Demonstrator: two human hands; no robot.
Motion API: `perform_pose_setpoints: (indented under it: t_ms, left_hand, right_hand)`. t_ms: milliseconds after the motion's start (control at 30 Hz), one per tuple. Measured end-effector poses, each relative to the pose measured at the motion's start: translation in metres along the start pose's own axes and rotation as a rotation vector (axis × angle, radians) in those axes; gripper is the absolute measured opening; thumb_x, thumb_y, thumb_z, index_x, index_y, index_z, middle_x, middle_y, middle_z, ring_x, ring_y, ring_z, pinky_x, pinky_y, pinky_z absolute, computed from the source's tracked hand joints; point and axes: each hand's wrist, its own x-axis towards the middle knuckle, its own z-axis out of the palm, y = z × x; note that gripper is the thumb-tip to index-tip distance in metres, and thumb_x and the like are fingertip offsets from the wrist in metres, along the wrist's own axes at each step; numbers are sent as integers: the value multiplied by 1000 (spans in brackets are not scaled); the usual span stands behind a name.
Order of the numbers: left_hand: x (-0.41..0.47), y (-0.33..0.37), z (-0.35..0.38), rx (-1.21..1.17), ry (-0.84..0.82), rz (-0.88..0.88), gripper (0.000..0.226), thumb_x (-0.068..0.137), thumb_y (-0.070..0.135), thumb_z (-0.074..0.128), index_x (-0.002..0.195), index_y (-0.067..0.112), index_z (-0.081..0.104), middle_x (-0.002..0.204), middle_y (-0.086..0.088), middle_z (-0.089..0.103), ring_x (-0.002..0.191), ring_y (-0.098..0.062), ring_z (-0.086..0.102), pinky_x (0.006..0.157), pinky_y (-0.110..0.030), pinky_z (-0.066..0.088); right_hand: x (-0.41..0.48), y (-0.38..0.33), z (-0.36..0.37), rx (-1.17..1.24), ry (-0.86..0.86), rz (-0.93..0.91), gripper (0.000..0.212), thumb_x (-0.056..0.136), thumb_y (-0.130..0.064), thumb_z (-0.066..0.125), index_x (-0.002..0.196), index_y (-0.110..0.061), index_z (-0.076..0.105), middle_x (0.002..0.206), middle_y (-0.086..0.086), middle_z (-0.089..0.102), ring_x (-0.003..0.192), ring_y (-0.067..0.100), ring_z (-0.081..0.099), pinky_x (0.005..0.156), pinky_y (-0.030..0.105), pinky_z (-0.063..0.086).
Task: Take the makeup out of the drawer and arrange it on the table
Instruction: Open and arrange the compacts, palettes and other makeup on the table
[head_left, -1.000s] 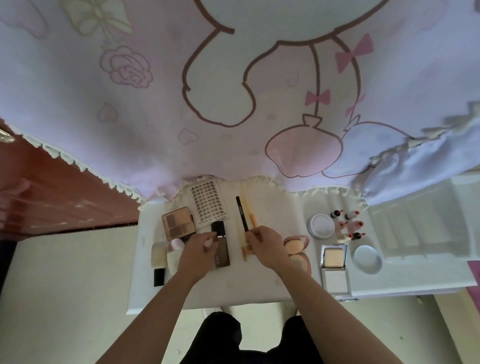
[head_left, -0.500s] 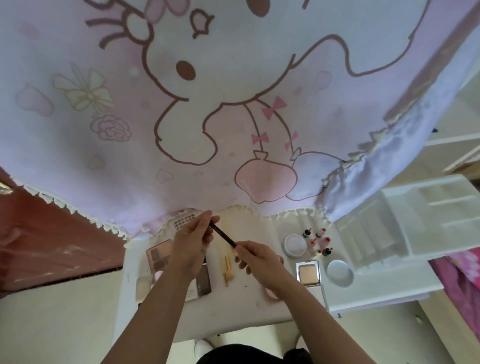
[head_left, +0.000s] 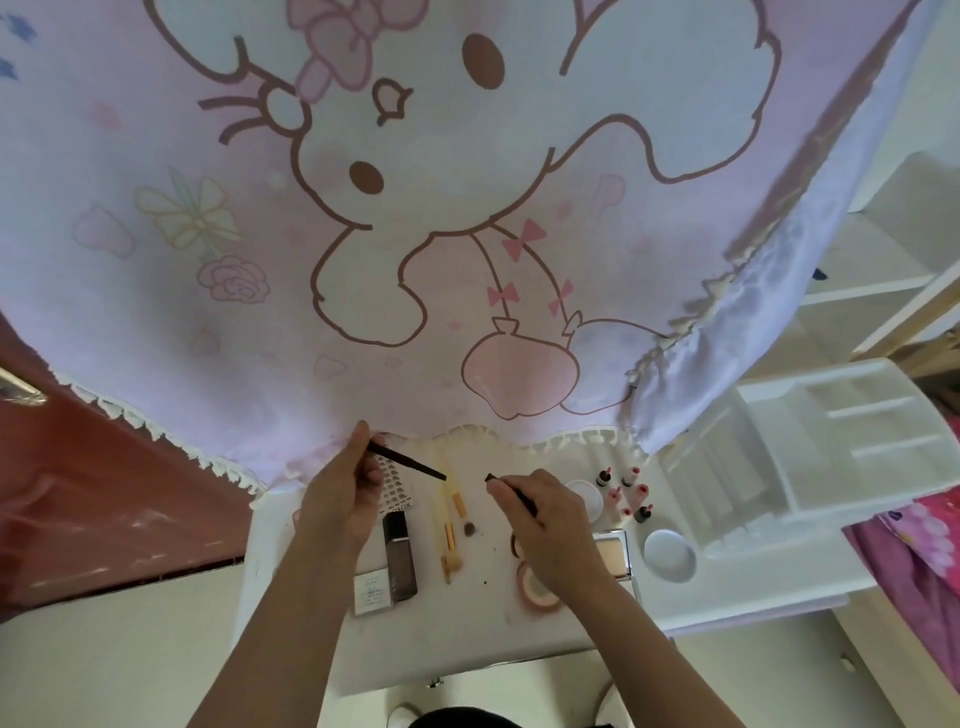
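Above the table (head_left: 291, 613) at lower centre, our left hand (head_left: 340, 499) pinched the black pencil cap (head_left: 408, 464) and our right hand (head_left: 540, 512) gripped the pencil (head_left: 511, 491). Parted, either could slip and scatter the brushes (head_left: 451, 519) beneath.

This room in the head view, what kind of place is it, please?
Probably a bedroom or dorm corner used for makeup: a cartoon-print curtain hangs over a small white table holding cosmetics such as nail polish bottles, with pink floral bedding beside it.
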Motion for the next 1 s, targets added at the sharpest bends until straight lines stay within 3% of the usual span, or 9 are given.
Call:
perform_pose_setpoints:
  t_ms: [100, 233, 300, 367, 467, 633, 800, 900, 1000]
  left_hand:
    - [-6, -2, 3, -6, -29, 5, 18, 84, 21, 71, 90, 6, 63, 77, -6, 67, 49, -5, 52, 46, -13, 46]
    - [-16, -10, 10, -8, -59, -5, 13, 91, 21, 66, 90, 9, 63, 79, -5, 67, 51, -5, 52, 47, -14, 47]
    - [-19, -13, 10, -11, -64, 2, 13, 90, 21, 66, 92, 8, 64, 80, -5, 68, 51, -6, 53, 48, -14, 48]
    - [-20, -15, 8, -23, -69, -7, 15, 89, 22, 67, 94, 8, 65, 81, -6, 68, 52, -6, 55, 48, -15, 49]
    - [-21, -16, 8, -17, -69, -10, 16, 86, 22, 69, 94, 9, 65, 82, -6, 68, 53, -6, 56, 50, -14, 50]
    - [-25, -19, 7, 73, -150, 5, 9, 91, 15, 64, 92, 6, 68, 84, -8, 69, 61, -8, 60, 56, -16, 54]
    - [-29, -13, -1, 365, -221, 21, 12, 85, -1, 66, 97, 0, 70, 87, -12, 72, 77, -19, 69, 67, -21, 59]
    - [-30, -4, -6, 746, -342, 78, 21, 83, -3, 71, 102, 4, 72, 89, -14, 75, 83, -26, 71, 70, -20, 57]
    - [-19, -3, -11, 1148, -448, 83, 25, 86, -2, 70, 106, 13, 72, 93, -12, 75, 79, -18, 74, 69, -15, 55]
  right_hand:
    - [-3, -7, 1, 26, -66, 30, 16, 97, -35, 64, 99, -26, 77, 77, -12, 57, 80, 2, 59, 73, 9, 42]
    - [-6, -8, 11, 40, -79, 77, 19, 94, -51, 58, 103, -41, 71, 89, -14, 63, 86, 3, 61, 81, 32, 52]
    - [-7, -9, 13, 73, -64, 89, 14, 93, -53, 59, 100, -47, 69, 91, -16, 65, 88, 3, 61, 84, 37, 53]
    - [-8, -11, 11, 100, -48, 95, 5, 92, -52, 60, 95, -54, 65, 91, -16, 66, 89, 3, 62, 84, 37, 53]
    - [-8, -11, 9, 110, -51, 91, 10, 93, -48, 63, 92, -57, 62, 92, -15, 66, 89, 3, 62, 83, 34, 54]
    - [-5, -13, 10, 155, -41, 97, 11, 95, -40, 64, 93, -51, 63, 89, -11, 66, 80, 1, 62, 73, 24, 51]
    - [6, -3, -4, 210, -50, 127, 13, 96, -28, 66, 102, -39, 67, 94, -10, 66, 85, -2, 61, 76, 14, 47]
    - [17, 6, -19, 61, -130, 91, 15, 95, -28, 66, 110, -32, 71, 99, -11, 65, 90, -1, 60, 81, 12, 47]
    - [30, 16, -30, -31, -146, 97, 20, 98, -29, 62, 116, -28, 71, 101, -12, 63, 94, 0, 61, 84, 10, 45]
